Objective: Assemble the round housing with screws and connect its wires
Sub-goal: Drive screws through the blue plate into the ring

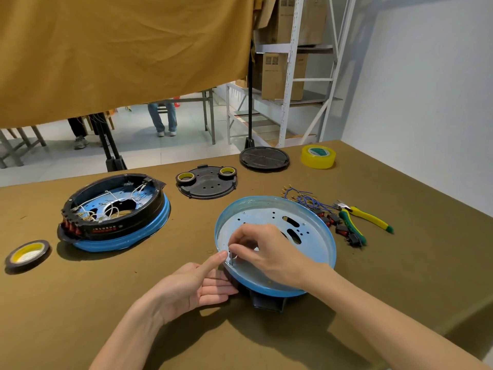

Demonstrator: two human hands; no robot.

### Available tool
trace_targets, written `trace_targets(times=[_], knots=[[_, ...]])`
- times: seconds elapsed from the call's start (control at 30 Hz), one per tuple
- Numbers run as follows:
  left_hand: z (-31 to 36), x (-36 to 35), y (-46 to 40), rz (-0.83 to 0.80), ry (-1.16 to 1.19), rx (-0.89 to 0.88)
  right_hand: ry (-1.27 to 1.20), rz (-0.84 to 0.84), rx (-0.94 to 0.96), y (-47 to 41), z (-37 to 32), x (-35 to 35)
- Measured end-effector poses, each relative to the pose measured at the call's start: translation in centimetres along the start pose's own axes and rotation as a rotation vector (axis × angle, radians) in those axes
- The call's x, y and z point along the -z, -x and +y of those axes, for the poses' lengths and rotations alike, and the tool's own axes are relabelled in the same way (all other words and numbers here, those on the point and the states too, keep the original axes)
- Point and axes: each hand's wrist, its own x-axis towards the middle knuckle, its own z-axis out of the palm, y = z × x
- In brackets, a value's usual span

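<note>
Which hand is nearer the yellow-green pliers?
Right. The right hand works inside the blue housing beside the pliers; the left hand sits at the housing's far side.

the round housing (314,236) in front of me is a shallow blue pan with a pale metal floor pierced by slots and small holes, tilted up on a black base at its near edge. a thin dark screw (231,259) stands upright just inside its left rim. loose blue wires (301,197) with brass terminals lie on the table just beyond its far right rim, near small black switches (338,225).
</note>
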Motion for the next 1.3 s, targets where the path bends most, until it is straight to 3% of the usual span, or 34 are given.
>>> trace_targets(times=[0.33, 0.57, 0.93, 1.3], knots=[[0.0, -0.1, -0.1, 0.013, -0.007, 0.000, 0.107, 0.022, 0.053, -0.1, 0.2, -0.1], [-0.2, 0.0, -0.3, 0.020, -0.017, -0.009, 0.215, -0.070, 0.116, 0.6, 0.2, 0.1], [-0.4, -0.1, -0.5, 0.032, -0.023, -0.018, 0.009, -0.196, -0.070, -1.5, 0.3, 0.9], [-0.3, -0.1, -0.8, 0.039, -0.026, -0.004, 0.009, -0.238, -0.093, -1.6, 0.4, 1.1]])
